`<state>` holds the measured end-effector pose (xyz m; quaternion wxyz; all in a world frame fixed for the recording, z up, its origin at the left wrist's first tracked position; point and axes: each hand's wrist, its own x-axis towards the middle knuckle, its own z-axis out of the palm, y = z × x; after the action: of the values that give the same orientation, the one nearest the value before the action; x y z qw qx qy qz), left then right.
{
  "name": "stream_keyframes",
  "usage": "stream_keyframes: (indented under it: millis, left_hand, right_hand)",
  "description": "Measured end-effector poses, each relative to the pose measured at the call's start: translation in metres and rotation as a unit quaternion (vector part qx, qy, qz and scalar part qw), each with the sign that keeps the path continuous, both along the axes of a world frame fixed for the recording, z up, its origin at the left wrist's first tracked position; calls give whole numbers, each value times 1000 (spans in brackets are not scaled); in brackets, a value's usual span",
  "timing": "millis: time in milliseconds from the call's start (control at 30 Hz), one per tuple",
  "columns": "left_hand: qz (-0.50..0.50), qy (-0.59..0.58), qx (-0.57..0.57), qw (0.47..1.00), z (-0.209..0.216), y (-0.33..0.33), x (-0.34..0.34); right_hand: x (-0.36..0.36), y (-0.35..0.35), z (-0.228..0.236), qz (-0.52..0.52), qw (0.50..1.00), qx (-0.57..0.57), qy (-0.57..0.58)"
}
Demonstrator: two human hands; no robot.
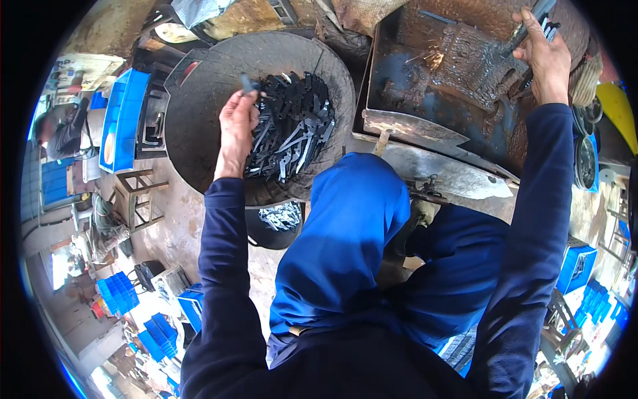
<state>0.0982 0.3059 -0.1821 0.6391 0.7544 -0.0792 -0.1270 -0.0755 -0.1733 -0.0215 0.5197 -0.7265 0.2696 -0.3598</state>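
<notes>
Your left hand (238,121) pinches a small grey metal piece (247,83), blurred, between thumb and fingertips, above the heap of dark metal parts (292,126) in the round pan (199,136). Your right hand (549,61) curls partly open beside a grey bar (543,8) over the mud-caked trough (387,76); whether it grips anything, I cannot tell.

A small grey metal piece (247,84), blurred, is held tilted at the left, by a jumbled heap of flat black and silvery metal parts (292,126). At the far right, a grey bar (543,8) slants, partly hidden.
</notes>
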Motion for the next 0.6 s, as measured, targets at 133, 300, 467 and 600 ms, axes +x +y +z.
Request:
stream_keyframes:
  millis: [133, 300, 467, 600]
  left_hand:
    - [33, 177, -283, 942, 19, 7, 7]
    - [115, 308, -430, 841, 17, 0, 1]
    - [23, 359, -393, 846, 39, -25, -16]
    - [-51, 268, -300, 914, 74, -54, -39]
  right_hand:
    - [-2, -6, -6, -3, 1000, -8, 17]
    - [3, -5, -8, -2, 1000, 8, 13]
    - [1, -12, -5, 4, 1000, 4, 14]
    - [9, 6, -4, 8, 999, -4, -32]
